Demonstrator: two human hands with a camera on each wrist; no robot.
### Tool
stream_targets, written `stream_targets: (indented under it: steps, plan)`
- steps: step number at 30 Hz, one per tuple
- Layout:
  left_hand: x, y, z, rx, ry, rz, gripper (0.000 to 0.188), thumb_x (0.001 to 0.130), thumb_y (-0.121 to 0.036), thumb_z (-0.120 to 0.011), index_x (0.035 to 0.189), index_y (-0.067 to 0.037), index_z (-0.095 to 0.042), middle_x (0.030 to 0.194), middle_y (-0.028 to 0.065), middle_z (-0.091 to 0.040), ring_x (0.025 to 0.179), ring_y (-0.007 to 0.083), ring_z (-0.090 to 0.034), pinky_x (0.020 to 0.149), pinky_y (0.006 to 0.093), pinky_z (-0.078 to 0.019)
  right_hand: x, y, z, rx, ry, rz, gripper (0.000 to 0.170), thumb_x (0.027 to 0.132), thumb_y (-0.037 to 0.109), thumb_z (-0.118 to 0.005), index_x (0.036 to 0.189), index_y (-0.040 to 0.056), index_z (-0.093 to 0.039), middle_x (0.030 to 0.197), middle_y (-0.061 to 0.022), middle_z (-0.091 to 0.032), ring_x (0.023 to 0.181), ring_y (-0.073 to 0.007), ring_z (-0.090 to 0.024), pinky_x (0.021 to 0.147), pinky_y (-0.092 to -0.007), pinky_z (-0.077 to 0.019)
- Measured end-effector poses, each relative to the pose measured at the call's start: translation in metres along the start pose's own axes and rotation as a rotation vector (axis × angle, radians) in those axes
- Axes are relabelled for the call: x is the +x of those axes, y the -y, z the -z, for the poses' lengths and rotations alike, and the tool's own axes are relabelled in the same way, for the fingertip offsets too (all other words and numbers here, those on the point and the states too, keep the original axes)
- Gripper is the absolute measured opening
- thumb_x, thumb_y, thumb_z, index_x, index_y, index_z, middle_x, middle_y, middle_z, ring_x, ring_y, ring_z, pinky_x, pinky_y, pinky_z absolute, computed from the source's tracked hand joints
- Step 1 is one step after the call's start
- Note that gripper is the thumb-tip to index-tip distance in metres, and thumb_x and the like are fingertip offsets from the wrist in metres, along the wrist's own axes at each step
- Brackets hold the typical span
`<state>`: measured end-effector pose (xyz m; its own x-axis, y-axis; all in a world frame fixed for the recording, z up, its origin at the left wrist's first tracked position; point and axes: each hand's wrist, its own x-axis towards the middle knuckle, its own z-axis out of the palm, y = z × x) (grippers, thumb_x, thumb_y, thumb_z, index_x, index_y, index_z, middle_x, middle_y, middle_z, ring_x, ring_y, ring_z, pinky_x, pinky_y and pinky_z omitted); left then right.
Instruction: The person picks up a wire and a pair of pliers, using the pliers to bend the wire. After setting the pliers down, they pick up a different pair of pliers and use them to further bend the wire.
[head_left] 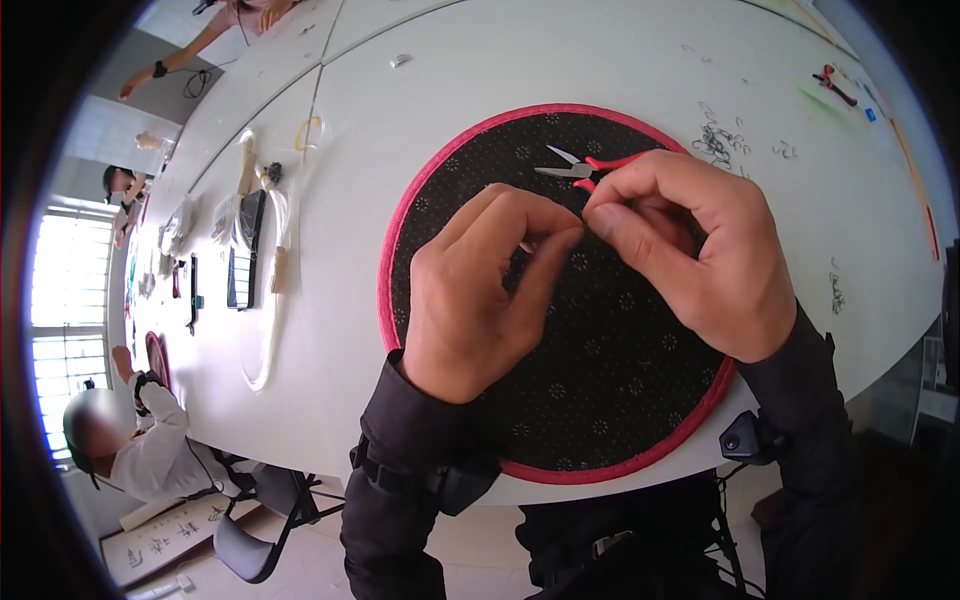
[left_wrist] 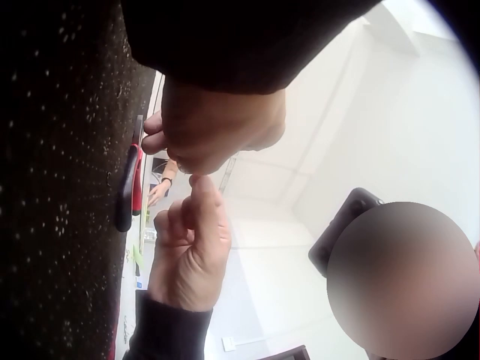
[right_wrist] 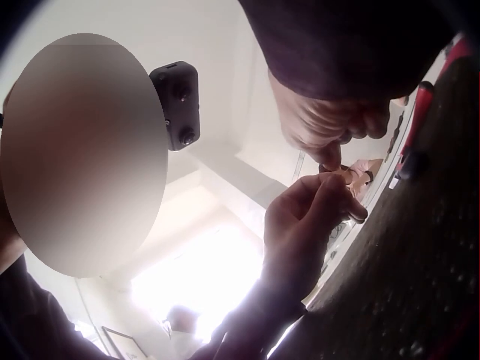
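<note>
Fingertip to fingertip, my left hand (head_left: 470, 300) and right hand (head_left: 705, 260) meet above a round black mat (head_left: 600, 390) with red edging. Thumb and index finger are pinched together on each hand, around something too small to make out; I cannot tell what it is. In the left wrist view the right hand (left_wrist: 191, 255) is below the left hand (left_wrist: 221, 127), their tips close together. A pair of pliers (head_left: 582, 171) with red handles lies on the mat beyond the hands, its jaws apart and its handles partly covered by the right hand.
Dark chain pieces (head_left: 715, 140) are scattered on the white table (head_left: 340, 200) to the right, with another short chain (head_left: 836, 288) nearer. Second pliers (head_left: 835, 85) lie at the far right. Left of the mat are a black tablet-like slab (head_left: 245, 255) and clear strands (head_left: 270, 340). Other people sit around.
</note>
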<state>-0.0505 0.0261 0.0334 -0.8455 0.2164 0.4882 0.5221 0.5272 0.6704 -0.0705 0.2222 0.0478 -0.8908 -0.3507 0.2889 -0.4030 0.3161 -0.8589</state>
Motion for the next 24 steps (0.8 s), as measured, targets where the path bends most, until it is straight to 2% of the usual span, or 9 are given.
stream_targets:
  steps: [3, 7, 11, 14, 18, 24]
  plan:
    - [-0.001, -0.003, 0.001, -0.053, 0.048, 0.008, 0.012, 0.084, 0.007, -0.071, 0.091, 0.000, -0.065, 0.086, 0.0083, -0.067, 0.077, 0.0184, -0.067, 0.066, 0.0290, -0.0520, 0.003, 0.000, 0.008, 0.014, 0.061, -0.080, 0.011, 0.095, 0.011, -0.069, 0.096, 0.0005, -0.070, 0.071, 0.0054, -0.057, 0.063, -0.0005, -0.042, 0.058, -0.0207, -0.0344]
    - [-0.001, -0.005, 0.002, -0.168, 0.089, 0.011, 0.008, 0.089, 0.010, -0.067, 0.093, 0.004, -0.064, 0.088, 0.0092, -0.067, 0.079, 0.0154, -0.067, 0.072, 0.0270, -0.0526, 0.006, -0.013, 0.002, 0.169, 0.019, -0.087, 0.016, 0.093, 0.016, -0.071, 0.090, 0.0007, -0.071, 0.058, 0.0050, -0.045, 0.055, -0.0022, -0.039, 0.052, -0.0234, -0.0321]
    - [-0.002, -0.006, 0.004, -0.268, 0.082, 0.054, 0.006, 0.092, 0.009, -0.064, 0.096, 0.005, -0.063, 0.091, 0.0099, -0.066, 0.080, 0.0152, -0.067, 0.074, 0.0268, -0.0535, 0.006, -0.012, 0.002, 0.261, 0.061, -0.178, 0.018, 0.092, 0.018, -0.071, 0.089, 0.0002, -0.072, 0.058, 0.0076, -0.042, 0.055, -0.0013, -0.037, 0.052, -0.0233, -0.0311]
    - [-0.003, -0.006, 0.004, -0.342, 0.047, 0.105, 0.004, 0.094, 0.008, -0.063, 0.097, 0.005, -0.063, 0.091, 0.0100, -0.066, 0.081, 0.0147, -0.067, 0.074, 0.0267, -0.0540, 0.005, -0.008, 0.002, 0.291, 0.092, -0.234, 0.017, 0.091, 0.017, -0.071, 0.088, 0.0004, -0.072, 0.058, 0.0080, -0.040, 0.055, -0.0014, -0.035, 0.052, -0.0235, -0.0303]
    - [-0.004, -0.004, 0.000, -0.364, -0.062, 0.166, 0.009, 0.088, 0.006, -0.071, 0.093, 0.001, -0.065, 0.086, 0.0082, -0.069, 0.074, 0.0138, -0.068, 0.068, 0.0259, -0.0533, 0.004, 0.000, 0.002, 0.297, 0.131, -0.277, 0.015, 0.090, 0.015, -0.070, 0.089, 0.0005, -0.072, 0.058, 0.0076, -0.039, 0.054, -0.0020, -0.035, 0.052, -0.0236, -0.0297]
    - [-0.004, 0.000, -0.003, -0.327, -0.126, 0.152, 0.008, 0.088, 0.005, -0.071, 0.093, 0.001, -0.065, 0.085, 0.0077, -0.069, 0.075, 0.0143, -0.068, 0.069, 0.0265, -0.0532, 0.000, 0.012, -0.001, 0.216, 0.092, -0.240, 0.012, 0.089, 0.012, -0.071, 0.090, 0.0003, -0.071, 0.057, 0.0060, -0.038, 0.053, -0.0031, -0.034, 0.050, -0.0250, -0.0295]
